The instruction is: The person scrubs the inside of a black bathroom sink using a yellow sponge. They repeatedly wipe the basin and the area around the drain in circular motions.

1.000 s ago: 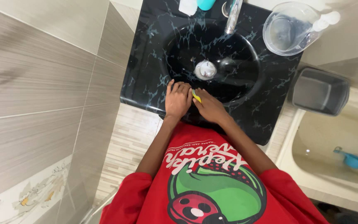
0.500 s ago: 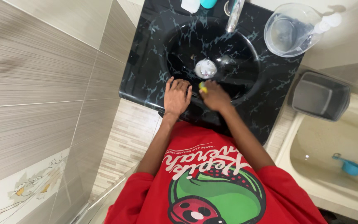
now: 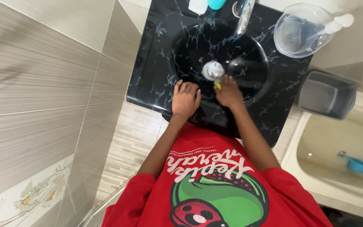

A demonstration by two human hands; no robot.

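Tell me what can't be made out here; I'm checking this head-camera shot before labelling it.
- Yellow object: mostly hidden under the right hand; its kind is unclear.
- Tap, white item and teal item: cut off by the top edge.
- Near sink rim: partly covered by the left hand.

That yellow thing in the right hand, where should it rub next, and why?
Probably around the silver drain plug. The right hand presses the yellow scrubber inside the black sink just below the plug, while the left hand rests on the rim.
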